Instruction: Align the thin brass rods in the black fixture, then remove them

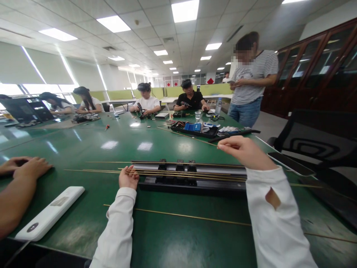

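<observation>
My right hand (242,150) is raised at the right, thumb and fingertips pinched on the near end of a thin brass-coloured rod (189,137). That rod slants away to the far left above the table. My left hand (128,178) is curled, palm up, around several more thin brass-coloured rods (173,172), which run sideways through its fingers. Behind and under these rods lies a long black-and-silver rail assembly (192,182) with black blocks on it. A single loose rod (189,216) rests on the green table (173,238) nearer to me.
A white power bank (52,212) with a cable lies at the left, close to another person's hands (30,169). Beyond the rail is a black tray (192,128) of blue parts and tools. A phone (291,163) sits at the right edge, by a black chair (326,137).
</observation>
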### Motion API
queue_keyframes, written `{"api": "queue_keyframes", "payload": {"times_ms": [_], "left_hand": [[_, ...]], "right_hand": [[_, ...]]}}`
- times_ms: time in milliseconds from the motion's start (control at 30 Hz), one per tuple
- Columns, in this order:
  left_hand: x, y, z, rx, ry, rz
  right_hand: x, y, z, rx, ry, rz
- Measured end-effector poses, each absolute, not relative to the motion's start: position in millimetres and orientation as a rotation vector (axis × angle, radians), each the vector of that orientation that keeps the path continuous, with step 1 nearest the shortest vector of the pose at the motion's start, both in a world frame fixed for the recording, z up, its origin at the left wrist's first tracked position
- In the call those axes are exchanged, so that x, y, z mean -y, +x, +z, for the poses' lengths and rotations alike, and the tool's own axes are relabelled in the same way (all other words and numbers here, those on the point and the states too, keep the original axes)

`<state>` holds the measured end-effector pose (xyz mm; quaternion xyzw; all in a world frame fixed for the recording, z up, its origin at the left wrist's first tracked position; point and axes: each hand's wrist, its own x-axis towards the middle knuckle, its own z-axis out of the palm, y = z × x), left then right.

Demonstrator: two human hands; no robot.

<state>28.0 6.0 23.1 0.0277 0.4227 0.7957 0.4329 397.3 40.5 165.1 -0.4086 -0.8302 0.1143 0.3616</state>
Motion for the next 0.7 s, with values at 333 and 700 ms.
{"api": "queue_keyframes", "payload": {"times_ms": [333,700], "left_hand": [[32,44,34,-1.159,0.004,2.044],[118,95,22,-0.927,0.548,1.865]], "right_hand": [[-11,303,148,2.482,-0.867,0.221],[35,225,82,2.713,-0.824,0.215]]}}
